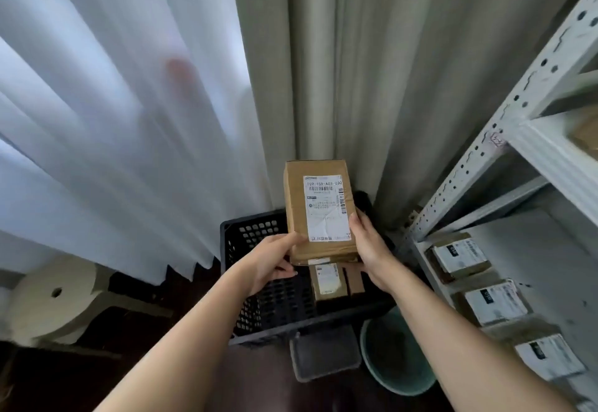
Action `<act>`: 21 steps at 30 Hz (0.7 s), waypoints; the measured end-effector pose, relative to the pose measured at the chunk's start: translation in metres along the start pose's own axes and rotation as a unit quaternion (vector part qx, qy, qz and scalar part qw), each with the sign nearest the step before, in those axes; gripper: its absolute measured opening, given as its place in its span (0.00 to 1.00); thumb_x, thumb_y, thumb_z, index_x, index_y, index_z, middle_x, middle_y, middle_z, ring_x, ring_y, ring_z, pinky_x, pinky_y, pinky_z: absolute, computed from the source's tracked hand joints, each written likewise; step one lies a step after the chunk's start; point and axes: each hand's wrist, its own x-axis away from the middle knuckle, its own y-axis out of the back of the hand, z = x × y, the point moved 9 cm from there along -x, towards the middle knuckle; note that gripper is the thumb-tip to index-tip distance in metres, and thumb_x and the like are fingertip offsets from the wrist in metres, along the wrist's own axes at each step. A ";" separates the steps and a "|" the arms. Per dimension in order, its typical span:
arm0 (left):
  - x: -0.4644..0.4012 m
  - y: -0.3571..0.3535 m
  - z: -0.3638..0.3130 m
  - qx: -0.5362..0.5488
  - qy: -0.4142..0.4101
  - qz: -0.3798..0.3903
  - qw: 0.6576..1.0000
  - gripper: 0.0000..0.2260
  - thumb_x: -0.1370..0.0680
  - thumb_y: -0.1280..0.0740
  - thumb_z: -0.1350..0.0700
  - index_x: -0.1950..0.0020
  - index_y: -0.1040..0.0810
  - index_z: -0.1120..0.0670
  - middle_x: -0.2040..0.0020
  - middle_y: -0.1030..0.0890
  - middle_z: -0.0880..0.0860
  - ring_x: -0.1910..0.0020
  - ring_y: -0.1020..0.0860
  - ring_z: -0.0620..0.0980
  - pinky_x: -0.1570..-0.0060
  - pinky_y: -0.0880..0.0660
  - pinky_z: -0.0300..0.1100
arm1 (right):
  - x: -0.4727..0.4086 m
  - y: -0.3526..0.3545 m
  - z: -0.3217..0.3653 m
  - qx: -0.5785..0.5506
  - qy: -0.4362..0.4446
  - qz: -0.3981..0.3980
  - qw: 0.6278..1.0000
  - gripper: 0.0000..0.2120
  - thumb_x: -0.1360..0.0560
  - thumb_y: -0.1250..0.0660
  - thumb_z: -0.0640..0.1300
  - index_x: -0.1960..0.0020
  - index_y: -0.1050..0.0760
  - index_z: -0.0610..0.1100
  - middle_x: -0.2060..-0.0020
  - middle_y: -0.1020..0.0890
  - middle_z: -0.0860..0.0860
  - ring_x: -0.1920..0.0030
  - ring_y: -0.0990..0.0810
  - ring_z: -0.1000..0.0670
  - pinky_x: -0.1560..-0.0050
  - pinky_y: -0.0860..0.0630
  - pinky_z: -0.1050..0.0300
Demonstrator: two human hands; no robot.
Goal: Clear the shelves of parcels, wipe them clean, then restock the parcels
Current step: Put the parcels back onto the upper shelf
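Note:
I hold a brown cardboard parcel (318, 211) with a white shipping label in both hands, above a black plastic crate (255, 282). My left hand (275, 262) grips its lower left corner. My right hand (369, 250) grips its right edge, thumb on the label. Inside the crate lie two more brown parcels (326, 282), partly hidden under the held one. At the right stands a white metal shelf rack (479, 149); three labelled parcels (495, 303) lie in a row along the front of its lower shelf.
Grey and white curtains (323, 72) hang behind the crate. A green bucket (394, 356) and a grey cloth (323, 353) sit on the floor below the crate. Large white paper rolls (55, 298) stand at the left.

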 end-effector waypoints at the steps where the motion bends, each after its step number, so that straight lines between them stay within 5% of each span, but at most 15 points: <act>1: 0.009 -0.004 -0.008 -0.004 -0.007 0.007 1.000 0.16 0.23 0.34 0.44 0.40 0.22 0.51 0.43 0.21 0.55 0.58 0.26 0.51 0.47 0.21 0.46 | 0.010 0.006 0.009 0.020 0.027 -0.016 0.999 0.23 0.17 0.50 0.59 0.23 0.42 0.58 0.35 0.24 0.52 0.44 0.22 0.51 0.53 0.21 0.54; 4: 0.039 -0.023 -0.035 -0.020 -0.041 0.028 0.999 0.14 0.22 0.35 0.43 0.41 0.22 0.48 0.47 0.18 0.51 0.59 0.21 0.50 0.45 0.21 0.48 | 0.046 0.026 0.034 0.062 0.096 -0.079 0.990 0.25 0.16 0.52 0.56 0.21 0.44 0.51 0.30 0.28 0.50 0.35 0.26 0.48 0.42 0.27 0.58; 8: 0.087 -0.054 -0.055 -0.025 -0.100 0.067 0.992 0.09 0.20 0.35 0.46 0.41 0.24 0.42 0.47 0.16 0.49 0.53 0.17 0.50 0.57 0.21 0.42 | 0.107 0.049 0.044 0.084 0.139 -0.150 0.975 0.25 0.16 0.54 0.55 0.22 0.43 0.48 0.29 0.28 0.49 0.30 0.29 0.47 0.37 0.35 0.59; 11: 0.123 -0.071 -0.051 -0.021 -0.131 0.096 0.986 0.12 0.21 0.34 0.49 0.38 0.25 0.38 0.45 0.16 0.48 0.46 0.18 0.52 0.49 0.22 0.45 | 0.154 0.060 0.038 0.089 0.159 -0.193 0.964 0.26 0.17 0.55 0.58 0.22 0.42 0.49 0.29 0.28 0.48 0.30 0.29 0.45 0.29 0.34 0.47; 16: 0.176 -0.102 -0.042 -0.026 -0.157 0.143 0.977 0.15 0.21 0.33 0.54 0.36 0.24 0.39 0.48 0.15 0.47 0.49 0.19 0.53 0.41 0.23 0.51 | 0.245 0.071 0.034 0.060 0.218 -0.244 0.943 0.22 0.15 0.54 0.53 0.22 0.43 0.52 0.30 0.28 0.50 0.31 0.29 0.48 0.33 0.31 0.54; 21: 0.215 -0.153 -0.046 -0.029 -0.177 0.203 0.963 0.25 0.22 0.32 0.57 0.27 0.31 0.44 0.41 0.18 0.50 0.47 0.18 0.54 0.40 0.25 0.52 | 0.321 0.107 0.033 0.042 0.254 -0.306 0.917 0.22 0.15 0.53 0.51 0.21 0.46 0.54 0.28 0.30 0.52 0.30 0.29 0.51 0.35 0.33 0.59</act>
